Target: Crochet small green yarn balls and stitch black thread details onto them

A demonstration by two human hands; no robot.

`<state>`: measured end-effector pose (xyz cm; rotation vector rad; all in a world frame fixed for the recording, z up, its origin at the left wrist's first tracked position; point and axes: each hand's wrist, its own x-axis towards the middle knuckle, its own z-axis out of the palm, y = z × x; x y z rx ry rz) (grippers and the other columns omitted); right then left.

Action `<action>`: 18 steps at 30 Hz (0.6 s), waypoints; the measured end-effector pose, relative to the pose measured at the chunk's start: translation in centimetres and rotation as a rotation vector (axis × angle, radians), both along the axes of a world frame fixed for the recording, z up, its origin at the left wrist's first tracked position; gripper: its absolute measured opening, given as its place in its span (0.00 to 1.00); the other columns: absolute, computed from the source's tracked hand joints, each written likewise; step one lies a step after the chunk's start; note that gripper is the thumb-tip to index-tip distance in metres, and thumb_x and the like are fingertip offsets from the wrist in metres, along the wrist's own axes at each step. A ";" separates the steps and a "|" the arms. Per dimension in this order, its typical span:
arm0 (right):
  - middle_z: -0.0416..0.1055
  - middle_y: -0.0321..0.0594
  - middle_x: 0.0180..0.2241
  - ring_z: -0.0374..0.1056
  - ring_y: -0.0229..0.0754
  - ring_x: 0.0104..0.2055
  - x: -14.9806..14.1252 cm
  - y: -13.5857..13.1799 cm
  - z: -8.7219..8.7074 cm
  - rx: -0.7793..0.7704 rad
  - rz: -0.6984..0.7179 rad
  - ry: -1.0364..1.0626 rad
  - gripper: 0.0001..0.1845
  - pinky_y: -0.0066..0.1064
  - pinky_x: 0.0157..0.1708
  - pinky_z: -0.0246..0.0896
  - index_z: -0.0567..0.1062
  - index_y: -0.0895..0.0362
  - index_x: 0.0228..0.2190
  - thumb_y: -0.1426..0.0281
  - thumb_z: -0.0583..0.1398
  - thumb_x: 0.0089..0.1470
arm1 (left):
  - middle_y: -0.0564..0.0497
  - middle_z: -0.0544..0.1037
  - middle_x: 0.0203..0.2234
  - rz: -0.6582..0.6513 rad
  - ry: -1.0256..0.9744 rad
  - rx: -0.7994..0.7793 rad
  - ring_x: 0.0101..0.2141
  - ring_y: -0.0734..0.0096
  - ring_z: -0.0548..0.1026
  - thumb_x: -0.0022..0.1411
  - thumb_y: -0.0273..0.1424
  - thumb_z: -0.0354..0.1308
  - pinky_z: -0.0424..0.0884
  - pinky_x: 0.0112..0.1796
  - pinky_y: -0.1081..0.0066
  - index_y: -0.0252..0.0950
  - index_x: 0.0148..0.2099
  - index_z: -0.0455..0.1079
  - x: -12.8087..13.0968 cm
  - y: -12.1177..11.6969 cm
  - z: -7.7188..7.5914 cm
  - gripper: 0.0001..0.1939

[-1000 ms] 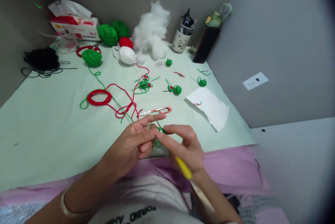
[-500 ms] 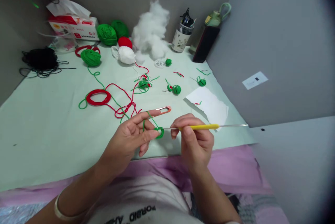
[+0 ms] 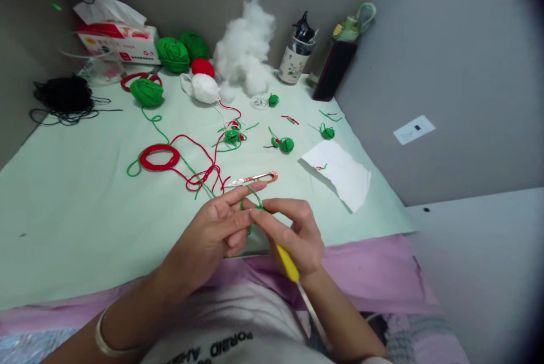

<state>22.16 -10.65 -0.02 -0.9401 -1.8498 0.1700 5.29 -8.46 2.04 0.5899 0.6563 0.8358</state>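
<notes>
My left hand (image 3: 210, 225) is closed in a pinch on a small green crochet piece (image 3: 260, 208), its index finger stretched out with green yarn (image 3: 255, 194) passing over it. Fingers largely cover the piece. My right hand (image 3: 300, 233) meets the left at the piece, thumb and index finger touching it. In that same hand is a crochet hook with a yellow handle (image 3: 288, 263), slanting down toward my wrist; its working tip is out of sight. Just beyond my fingers lie orange-handled thread snips (image 3: 270, 176).
Red yarn (image 3: 160, 158) lies coiled to the left, near a green yarn ball (image 3: 147, 92). Small green crocheted balls (image 3: 287, 144) sit mid-table. A torn white paper (image 3: 340, 171) lies right. White stuffing (image 3: 246, 46), a pen cup (image 3: 294, 60) and a tissue box (image 3: 140, 46) stand behind.
My right hand has moved left, up against the left hand's fingertips. The hook has swung from pointing left across the table to lying back under my palm, handle toward me.
</notes>
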 end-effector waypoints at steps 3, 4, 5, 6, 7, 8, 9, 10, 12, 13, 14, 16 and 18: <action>0.78 0.41 0.39 0.75 0.44 0.39 0.2 0.5 0.4 -0.118 0.019 0.290 0.15 0.38 0.37 0.74 0.80 0.48 0.47 0.75 0.59 0.65 | 0.60 0.63 0.21 -0.043 -0.064 -0.101 0.17 0.88 0.48 0.63 0.30 0.68 0.50 0.18 0.83 0.38 0.59 0.77 -0.5 0.5 0.2 0.22; 0.78 0.41 0.36 0.74 0.43 0.36 0.3 0.7 0.6 -0.186 0.032 0.418 0.12 0.37 0.34 0.73 0.81 0.50 0.44 0.74 0.59 0.65 | 0.58 0.67 0.23 -0.039 -0.071 -0.106 0.17 0.89 0.48 0.62 0.29 0.68 0.49 0.18 0.83 0.38 0.57 0.78 -0.7 0.6 0.2 0.20; 0.77 0.41 0.34 0.73 0.41 0.33 0.4 0.9 0.9 -0.254 0.050 0.548 0.10 0.35 0.31 0.72 0.82 0.51 0.41 0.72 0.59 0.66 | 0.56 0.70 0.25 -0.030 -0.071 -0.103 0.17 0.90 0.48 0.61 0.29 0.69 0.49 0.18 0.83 0.38 0.55 0.80 -0.8 0.7 0.2 0.18; 0.76 0.40 0.32 0.71 0.39 0.29 0.4 1.1 1.1 -0.321 0.076 0.666 0.10 0.32 0.27 0.70 0.81 0.53 0.38 0.71 0.59 0.66 | 0.55 0.71 0.27 -0.019 -0.066 -0.094 0.17 0.90 0.49 0.61 0.29 0.69 0.49 0.18 0.83 0.38 0.53 0.81 -0.9 0.7 0.2 0.17; 0.75 0.39 0.31 0.69 0.38 0.27 0.4 1.2 1.2 -0.384 0.115 0.760 0.10 0.30 0.25 0.68 0.81 0.53 0.36 0.69 0.59 0.66 | 0.55 0.71 0.27 -0.009 -0.058 -0.081 0.17 0.90 0.50 0.61 0.29 0.69 0.50 0.18 0.83 0.38 0.52 0.81 -0.9 0.7 0.2 0.16; 0.75 0.39 0.31 0.69 0.37 0.26 0.3 1.3 1.3 -0.434 0.162 0.817 0.10 0.29 0.24 0.67 0.81 0.54 0.36 0.68 0.60 0.66 | 0.56 0.71 0.26 -0.004 -0.050 -0.065 0.17 0.90 0.50 0.61 0.29 0.69 0.50 0.18 0.83 0.39 0.52 0.81 -0.8 0.6 0.2 0.16; 0.76 0.39 0.31 0.70 0.37 0.27 0.2 1.3 1.2 -0.469 0.198 0.836 0.09 0.29 0.25 0.68 0.81 0.54 0.36 0.67 0.60 0.66 | 0.57 0.70 0.25 -0.003 -0.037 -0.048 0.17 0.90 0.51 0.60 0.29 0.70 0.50 0.18 0.83 0.41 0.52 0.81 -0.7 0.5 0.3 0.17; 0.76 0.40 0.32 0.71 0.38 0.30 0.0 1.2 1.2 -0.481 0.220 0.818 0.09 0.30 0.27 0.70 0.82 0.53 0.37 0.68 0.61 0.65 | 0.57 0.71 0.26 -0.006 -0.022 -0.030 0.17 0.90 0.52 0.60 0.29 0.70 0.50 0.17 0.83 0.42 0.53 0.80 -0.6 0.4 0.3 0.18; 0.78 0.41 0.36 0.74 0.41 0.38 -0.3 1.1 0.9 -0.465 0.230 0.743 0.08 0.32 0.34 0.72 0.82 0.53 0.38 0.69 0.62 0.64 | 0.56 0.74 0.28 -0.016 0.013 -0.001 0.17 0.90 0.54 0.59 0.29 0.70 0.50 0.17 0.83 0.43 0.55 0.79 -0.3 0.3 0.4 0.20; 0.79 0.42 0.37 0.74 0.41 0.40 -0.3 1.1 0.9 -0.461 0.227 0.722 0.07 0.33 0.36 0.72 0.82 0.53 0.39 0.69 0.62 0.64 | 0.55 0.75 0.29 -0.020 0.029 0.007 0.17 0.90 0.54 0.59 0.29 0.70 0.51 0.17 0.83 0.43 0.55 0.78 -0.2 0.3 0.4 0.21; 0.79 0.42 0.37 0.74 0.41 0.39 -0.4 1.0 0.8 -0.470 0.228 0.724 0.07 0.33 0.36 0.72 0.82 0.53 0.39 0.69 0.62 0.65 | 0.55 0.75 0.30 -0.021 0.043 0.009 0.17 0.89 0.55 0.60 0.30 0.70 0.51 0.17 0.83 0.43 0.55 0.78 -0.2 0.2 0.4 0.21; 0.79 0.40 0.35 0.73 0.39 0.33 -0.2 1.1 0.9 -0.526 0.249 0.776 0.08 0.31 0.33 0.71 0.81 0.53 0.39 0.67 0.60 0.66 | 0.56 0.74 0.27 -0.013 0.058 0.008 0.17 0.89 0.55 0.60 0.32 0.70 0.52 0.17 0.82 0.42 0.54 0.78 -0.2 0.3 0.4 0.19; 0.79 0.40 0.33 0.72 0.38 0.29 0.1 1.1 1.2 -0.575 0.255 0.801 0.10 0.31 0.30 0.71 0.78 0.54 0.38 0.65 0.59 0.67 | 0.57 0.71 0.25 -0.002 0.067 0.005 0.16 0.88 0.55 0.60 0.33 0.70 0.52 0.17 0.82 0.40 0.53 0.79 -0.3 0.3 0.4 0.18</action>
